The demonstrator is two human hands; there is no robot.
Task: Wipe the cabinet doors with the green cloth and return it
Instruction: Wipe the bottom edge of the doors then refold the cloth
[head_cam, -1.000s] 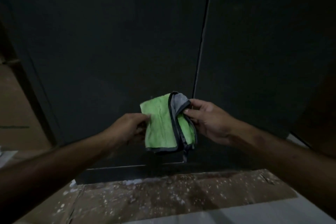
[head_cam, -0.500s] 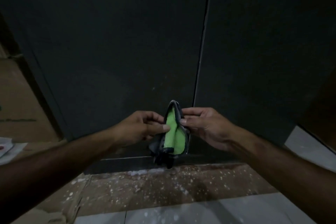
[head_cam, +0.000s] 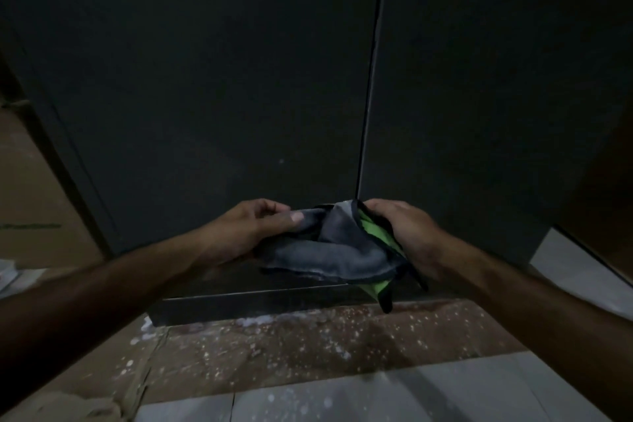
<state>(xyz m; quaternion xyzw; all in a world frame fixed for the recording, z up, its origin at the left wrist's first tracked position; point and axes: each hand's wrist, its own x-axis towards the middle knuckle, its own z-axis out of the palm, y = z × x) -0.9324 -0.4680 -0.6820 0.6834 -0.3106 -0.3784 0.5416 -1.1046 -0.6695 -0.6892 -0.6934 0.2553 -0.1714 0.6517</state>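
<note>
The cloth (head_cam: pixel 329 250) is bunched between both hands, its grey side up and its green side showing only at the right edge and lower corner. My left hand (head_cam: pixel 253 226) pinches its left end with thumb on top. My right hand (head_cam: pixel 404 229) grips its right end, fingers curled over the fold. Both hands hang in front of the lower part of two dark cabinet doors: the left cabinet door (head_cam: pixel 205 79) and the right cabinet door (head_cam: pixel 496 79), divided by a narrow vertical gap just above the cloth.
A dark plinth (head_cam: pixel 257 305) runs under the doors. Below it lies brown cardboard floor cover (head_cam: pixel 308 349) speckled with white, then pale tiles (head_cam: pixel 376 401). More cardboard (head_cam: pixel 30 188) stands at the left, and a pale panel (head_cam: pixel 582 271) at the right.
The cloth went from hanging green side out, to folded narrow, to spread sideways with the grey side up. Both hands moved apart a little and dropped slightly.
</note>
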